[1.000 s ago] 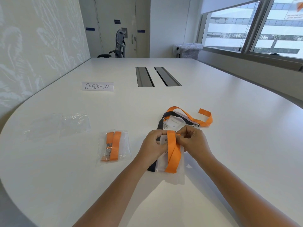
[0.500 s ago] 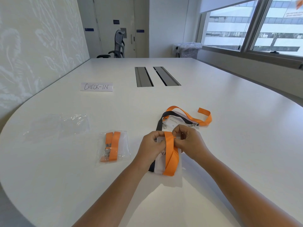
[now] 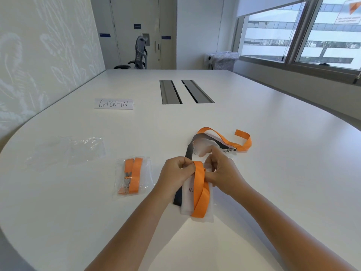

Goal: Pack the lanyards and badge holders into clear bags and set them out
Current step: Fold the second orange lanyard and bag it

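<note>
My left hand (image 3: 175, 174) and my right hand (image 3: 222, 173) pinch the top of a folded orange lanyard (image 3: 201, 194) that lies over a clear badge holder (image 3: 187, 200) with a white card marked "V". A black lanyard (image 3: 188, 151) runs under the holder and away from me. Behind my hands lies another orange lanyard (image 3: 242, 143) in a loose loop with a metal clip. To the left, a packed clear bag (image 3: 133, 177) holds a folded orange lanyard. Several empty clear bags (image 3: 66, 151) lie farther left.
A white paper sign (image 3: 114, 103) reading "CHECK-IN" stands at the back left of the white table (image 3: 273, 173). Two grey cable hatches (image 3: 185, 91) sit in the table's middle. An office chair (image 3: 138, 55) and a lined bin (image 3: 222, 59) are beyond the far end.
The orange lanyard has shifted slightly across the badge holder, uncovering the "V" on the card. Both hands stay at its top end, with small finger movements.
</note>
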The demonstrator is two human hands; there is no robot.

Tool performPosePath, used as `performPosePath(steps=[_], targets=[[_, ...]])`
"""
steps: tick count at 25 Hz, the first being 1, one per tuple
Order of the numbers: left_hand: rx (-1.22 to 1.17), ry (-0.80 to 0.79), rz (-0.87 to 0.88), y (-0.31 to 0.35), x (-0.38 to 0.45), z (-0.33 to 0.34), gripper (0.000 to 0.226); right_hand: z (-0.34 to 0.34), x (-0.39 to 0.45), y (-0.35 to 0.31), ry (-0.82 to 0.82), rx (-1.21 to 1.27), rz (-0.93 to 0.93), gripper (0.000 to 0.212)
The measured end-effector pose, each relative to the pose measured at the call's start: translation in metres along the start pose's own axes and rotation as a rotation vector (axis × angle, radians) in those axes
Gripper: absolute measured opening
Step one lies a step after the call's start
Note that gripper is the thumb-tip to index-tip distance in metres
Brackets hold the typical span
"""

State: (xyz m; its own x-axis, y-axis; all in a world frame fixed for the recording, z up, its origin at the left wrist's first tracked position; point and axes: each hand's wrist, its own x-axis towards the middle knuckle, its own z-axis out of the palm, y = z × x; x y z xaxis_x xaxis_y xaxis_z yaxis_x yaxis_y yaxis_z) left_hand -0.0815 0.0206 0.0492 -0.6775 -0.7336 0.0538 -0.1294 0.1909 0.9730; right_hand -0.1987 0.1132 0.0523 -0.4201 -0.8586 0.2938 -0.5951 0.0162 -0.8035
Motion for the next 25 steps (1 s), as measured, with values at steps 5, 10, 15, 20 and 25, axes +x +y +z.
performPosePath(steps=[5,10,15,20,25], targets=[[-0.077,-0.233,-0.072,0.001,0.004,-0.019,0.002,-0.001,0.0,-0.001,-0.044,-0.039,-0.021,0.038],[0.001,-0.233,-0.004,-0.001,0.004,-0.018,0.002,-0.002,-0.001,-0.003,-0.047,-0.041,0.007,0.034],[0.075,-0.224,0.076,0.0,0.005,-0.02,0.008,0.0,-0.001,0.0,-0.011,0.034,0.021,0.025],[0.139,-0.181,0.138,0.001,0.001,-0.014,0.014,0.001,0.001,0.002,0.062,0.074,0.049,0.02],[0.191,-0.067,0.2,-0.001,-0.003,-0.003,0.015,0.003,0.001,0.005,0.091,0.073,0.038,0.02]])
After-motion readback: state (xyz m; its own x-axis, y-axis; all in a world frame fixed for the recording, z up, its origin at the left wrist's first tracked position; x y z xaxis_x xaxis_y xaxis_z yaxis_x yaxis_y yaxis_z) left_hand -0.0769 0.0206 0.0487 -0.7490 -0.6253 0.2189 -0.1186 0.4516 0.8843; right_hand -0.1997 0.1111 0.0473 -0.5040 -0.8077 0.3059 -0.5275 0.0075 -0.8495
